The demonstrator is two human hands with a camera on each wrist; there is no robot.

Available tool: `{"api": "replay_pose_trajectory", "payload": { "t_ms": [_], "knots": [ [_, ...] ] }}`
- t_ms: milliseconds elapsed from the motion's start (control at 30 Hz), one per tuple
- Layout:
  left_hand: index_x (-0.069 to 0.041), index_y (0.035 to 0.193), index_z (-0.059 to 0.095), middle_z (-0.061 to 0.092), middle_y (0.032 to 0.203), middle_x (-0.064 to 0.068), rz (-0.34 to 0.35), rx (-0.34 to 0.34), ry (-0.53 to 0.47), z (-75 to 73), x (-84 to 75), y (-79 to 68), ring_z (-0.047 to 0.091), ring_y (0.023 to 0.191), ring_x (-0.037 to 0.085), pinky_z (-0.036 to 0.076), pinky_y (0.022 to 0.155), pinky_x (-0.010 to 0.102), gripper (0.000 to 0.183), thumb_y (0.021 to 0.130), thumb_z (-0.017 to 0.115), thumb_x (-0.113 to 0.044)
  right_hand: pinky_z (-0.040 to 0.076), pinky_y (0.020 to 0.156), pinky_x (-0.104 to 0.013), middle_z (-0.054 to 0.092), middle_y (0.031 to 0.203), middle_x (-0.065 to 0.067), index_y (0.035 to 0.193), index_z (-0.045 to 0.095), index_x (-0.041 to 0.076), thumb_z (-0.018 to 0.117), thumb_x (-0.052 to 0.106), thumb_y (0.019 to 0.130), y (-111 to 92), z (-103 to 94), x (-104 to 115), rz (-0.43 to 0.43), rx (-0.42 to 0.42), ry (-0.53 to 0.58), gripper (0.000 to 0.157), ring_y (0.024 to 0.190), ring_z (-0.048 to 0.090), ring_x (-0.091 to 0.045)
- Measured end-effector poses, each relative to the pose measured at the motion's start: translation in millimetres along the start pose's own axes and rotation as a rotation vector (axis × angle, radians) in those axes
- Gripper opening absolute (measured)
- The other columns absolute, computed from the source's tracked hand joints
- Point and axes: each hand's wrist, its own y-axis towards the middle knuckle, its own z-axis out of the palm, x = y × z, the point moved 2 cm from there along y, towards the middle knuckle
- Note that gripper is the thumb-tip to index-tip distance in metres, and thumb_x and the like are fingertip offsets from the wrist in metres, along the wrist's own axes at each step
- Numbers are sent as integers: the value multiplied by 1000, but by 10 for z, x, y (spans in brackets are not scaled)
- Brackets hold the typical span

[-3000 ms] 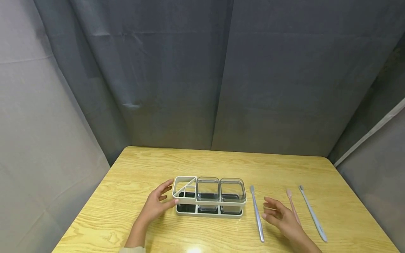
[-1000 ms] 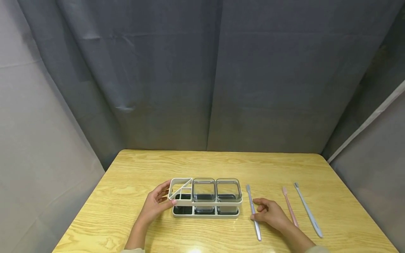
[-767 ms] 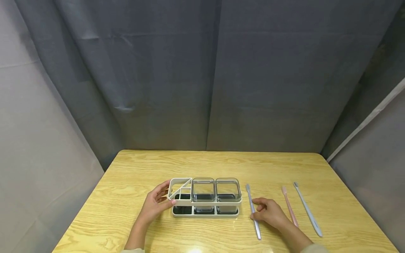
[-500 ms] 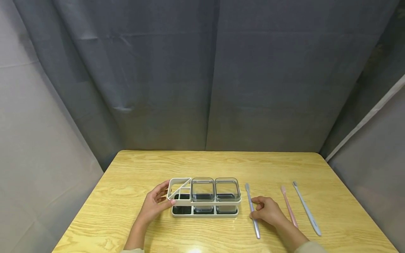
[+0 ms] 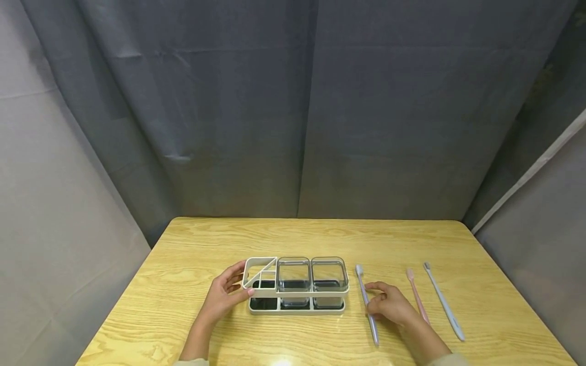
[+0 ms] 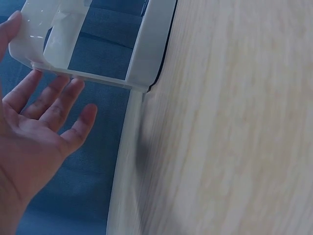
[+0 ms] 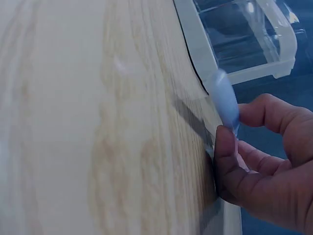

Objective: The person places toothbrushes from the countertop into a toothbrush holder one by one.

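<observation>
A pale toothbrush holder (image 5: 302,294) with black base pads stands on the table, two clear cups (image 5: 294,261) in its right compartments and divided slots at its left. My left hand (image 5: 222,296) holds its left end, thumb at the front and fingers behind; in the left wrist view the fingertips touch its rim. My right hand (image 5: 392,305) pinches a bluish-purple toothbrush (image 5: 374,331) between thumb and fingers, just right of the holder. In the right wrist view the handle end (image 7: 225,100) is tilted up, with a shadow on the wood below.
A pink toothbrush (image 5: 418,297) and a light blue toothbrush (image 5: 445,304) lie on the wooden table (image 5: 201,239) to the right of my right hand. Grey curtains (image 5: 238,127) hang behind and at both sides.
My right hand has moved left onto the bluish-purple toothbrush and pinched it; just now the toothbrush has turned slightly in the fingers. My left hand has closed in on the holder's end.
</observation>
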Motion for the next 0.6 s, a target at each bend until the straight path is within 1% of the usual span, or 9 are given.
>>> {"api": "replay_pose_trajectory", "payload": {
  "t_ms": [100,200,267,367,433,467,533,600],
  "knots": [
    [3,135,43,51,126,23,5,-9,3,-16,99,23,44,116,45,37,92,54,67,75,74,2,50,64,-34,58,73,-13,133,29,-16,57,-8,73,-22,-22,-9,-9,14,58,66,66,54,-23],
    [-2,135,45,51,129,19,12,-21,8,-27,198,41,45,118,40,36,93,56,67,75,75,1,48,62,-31,57,73,-12,134,28,-14,56,-9,74,-44,-31,-7,-2,6,108,67,66,52,-21],
    [-4,135,46,50,131,17,29,-26,23,-30,229,48,44,120,36,36,93,57,67,75,76,-1,47,62,-29,55,73,-12,134,28,-12,56,-9,74,-51,-32,-1,4,-1,141,67,66,51,-19],
    [-2,136,43,45,136,17,74,-22,39,-32,244,58,39,125,35,33,96,57,70,75,76,-1,46,61,-27,55,75,-10,134,29,-9,56,-10,73,-59,-36,4,8,-13,181,66,65,50,-17],
    [3,137,40,41,138,20,93,-10,33,-20,182,56,35,128,37,29,98,59,72,74,75,2,46,63,-26,54,76,-9,133,30,-8,56,-11,73,-62,-39,-1,7,-21,201,66,67,51,-17],
    [4,137,39,40,139,20,109,-5,27,-19,184,62,34,128,36,27,100,58,73,74,75,3,46,63,-26,54,77,-9,133,30,-7,57,-11,74,-66,-40,0,9,-25,211,66,68,51,-18],
    [5,138,37,38,140,21,120,11,-5,-17,185,70,32,129,36,24,102,57,74,74,74,5,46,65,-26,53,78,-7,134,30,-6,57,-11,75,-71,-42,4,9,-28,237,65,70,51,-18],
    [5,138,36,38,140,22,124,23,-35,-11,187,75,33,129,36,24,103,55,74,74,73,5,46,67,-25,52,80,-7,134,30,-6,58,-10,76,-81,-44,15,4,-26,255,64,72,51,-17]
  ]
}}
